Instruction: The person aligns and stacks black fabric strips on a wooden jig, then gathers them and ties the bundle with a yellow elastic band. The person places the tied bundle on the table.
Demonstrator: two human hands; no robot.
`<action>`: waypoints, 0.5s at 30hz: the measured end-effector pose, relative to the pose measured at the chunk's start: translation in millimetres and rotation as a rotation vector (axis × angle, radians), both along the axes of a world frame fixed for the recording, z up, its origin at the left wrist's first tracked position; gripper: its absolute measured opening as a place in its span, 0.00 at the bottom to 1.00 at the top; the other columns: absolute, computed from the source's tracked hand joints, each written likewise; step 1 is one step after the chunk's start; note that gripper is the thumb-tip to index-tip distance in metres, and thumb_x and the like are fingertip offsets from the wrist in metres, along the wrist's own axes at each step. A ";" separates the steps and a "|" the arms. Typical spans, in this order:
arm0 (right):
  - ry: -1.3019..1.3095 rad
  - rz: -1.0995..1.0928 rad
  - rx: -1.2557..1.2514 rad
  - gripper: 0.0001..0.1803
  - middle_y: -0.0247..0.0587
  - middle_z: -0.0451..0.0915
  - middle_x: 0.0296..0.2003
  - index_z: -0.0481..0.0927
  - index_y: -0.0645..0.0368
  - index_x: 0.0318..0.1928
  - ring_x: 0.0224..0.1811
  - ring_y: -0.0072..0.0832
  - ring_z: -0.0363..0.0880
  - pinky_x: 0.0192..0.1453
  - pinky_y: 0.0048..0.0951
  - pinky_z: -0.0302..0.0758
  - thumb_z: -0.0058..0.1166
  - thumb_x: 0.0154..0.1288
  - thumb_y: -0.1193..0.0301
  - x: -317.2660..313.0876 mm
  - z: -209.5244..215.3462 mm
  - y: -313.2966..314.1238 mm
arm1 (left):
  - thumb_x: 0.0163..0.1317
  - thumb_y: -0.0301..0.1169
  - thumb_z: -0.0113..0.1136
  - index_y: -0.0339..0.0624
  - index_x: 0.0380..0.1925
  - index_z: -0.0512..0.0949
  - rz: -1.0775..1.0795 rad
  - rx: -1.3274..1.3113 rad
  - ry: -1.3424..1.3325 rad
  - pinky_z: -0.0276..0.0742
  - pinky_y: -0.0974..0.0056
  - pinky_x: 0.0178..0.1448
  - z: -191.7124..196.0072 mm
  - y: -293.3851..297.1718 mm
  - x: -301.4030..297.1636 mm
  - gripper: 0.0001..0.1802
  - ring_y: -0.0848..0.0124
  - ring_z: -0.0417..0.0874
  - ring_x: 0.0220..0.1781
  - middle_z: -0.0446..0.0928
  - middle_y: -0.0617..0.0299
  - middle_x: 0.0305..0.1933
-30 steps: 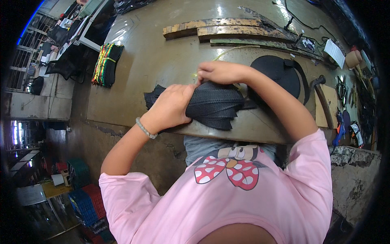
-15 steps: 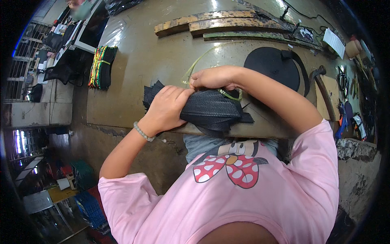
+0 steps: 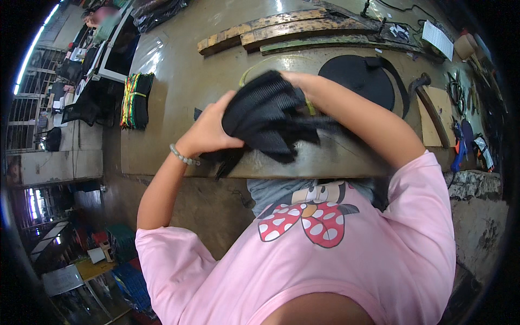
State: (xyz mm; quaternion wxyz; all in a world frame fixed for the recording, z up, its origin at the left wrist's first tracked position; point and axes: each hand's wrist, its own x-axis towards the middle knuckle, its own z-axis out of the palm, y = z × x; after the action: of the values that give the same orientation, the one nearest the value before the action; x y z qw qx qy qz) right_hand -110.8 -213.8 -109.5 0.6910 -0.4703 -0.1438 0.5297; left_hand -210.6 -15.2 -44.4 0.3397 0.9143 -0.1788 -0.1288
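Note:
A bundle of black mesh fabric pieces (image 3: 265,116) is tilted up over the near part of the table, its loose ends fanned out and partly blurred. My left hand (image 3: 211,127) grips its left side, thumb in front and the other fingers behind. At the far right side of the bundle is my right hand (image 3: 295,80), its fingers hidden behind the fabric. A thin yellow-green tie (image 3: 310,106) shows beside my right wrist, and a similar strand curves out beyond the bundle. Another dark scrap peeks out by my left hand.
On the brown table (image 3: 162,151), a banded stack of black pieces with colourful edges (image 3: 136,101) lies left. Wooden bars (image 3: 292,33) lie at the back. Right are a round black piece with a strap (image 3: 357,81), a hammer (image 3: 433,111) and scissors (image 3: 456,92).
The bundle has turned from lying flat to tilted up, its ends now fanned toward me. My right hand has gone from pinching at the tie to behind the bundle. The view has shifted slightly.

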 end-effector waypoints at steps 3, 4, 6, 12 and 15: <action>-0.043 -0.028 0.117 0.12 0.43 0.79 0.38 0.74 0.65 0.43 0.36 0.28 0.80 0.39 0.25 0.80 0.45 0.63 0.71 14.9 -0.1 -9.2 | 0.31 0.28 0.71 0.33 0.52 0.65 0.020 -0.265 0.002 0.62 0.67 0.60 0.2 10.1 18.4 0.42 0.70 0.70 0.52 0.71 0.58 0.51; 0.316 0.045 0.264 0.12 0.45 0.79 0.38 0.72 0.67 0.44 0.36 0.31 0.80 0.42 0.29 0.80 0.44 0.63 0.72 21.4 0.7 -7.0 | 0.31 0.28 0.71 0.33 0.52 0.65 0.066 -0.274 0.021 0.62 0.67 0.60 0.9 14.6 22.0 0.41 0.69 0.70 0.52 0.71 0.58 0.51; 0.191 -0.031 0.105 0.13 0.50 0.78 0.39 0.70 0.68 0.47 0.38 0.33 0.80 0.45 0.36 0.80 0.43 0.64 0.73 26.9 -1.0 -10.1 | 0.31 0.29 0.71 0.33 0.51 0.66 0.127 -0.260 0.003 0.62 0.67 0.60 2.8 24.1 29.2 0.40 0.68 0.70 0.52 0.72 0.58 0.50; 0.290 -0.558 0.045 0.12 0.46 0.74 0.33 0.66 0.69 0.46 0.38 0.37 0.77 0.45 0.34 0.80 0.42 0.65 0.75 10.8 -8.9 -22.6 | 0.44 0.32 0.59 0.33 0.43 0.71 0.318 -0.804 0.276 0.70 0.65 0.51 2.9 39.2 32.3 0.23 0.66 0.75 0.44 0.74 0.54 0.42; 0.336 -0.450 0.036 0.10 0.39 0.75 0.29 0.73 0.68 0.42 0.23 0.24 0.74 0.28 0.20 0.74 0.45 0.65 0.73 -10.7 -3.6 -6.6 | 0.48 0.32 0.56 0.30 0.43 0.69 0.469 -1.148 0.519 0.72 0.65 0.47 5.2 34.5 33.8 0.23 0.66 0.76 0.38 0.74 0.53 0.37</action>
State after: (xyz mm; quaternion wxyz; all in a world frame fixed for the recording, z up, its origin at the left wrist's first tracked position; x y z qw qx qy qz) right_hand -121.5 -220.4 -113.1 0.8135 -0.3837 0.0716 0.4311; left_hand -176.9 19.3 -39.2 0.8229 0.5428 0.0719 -0.1519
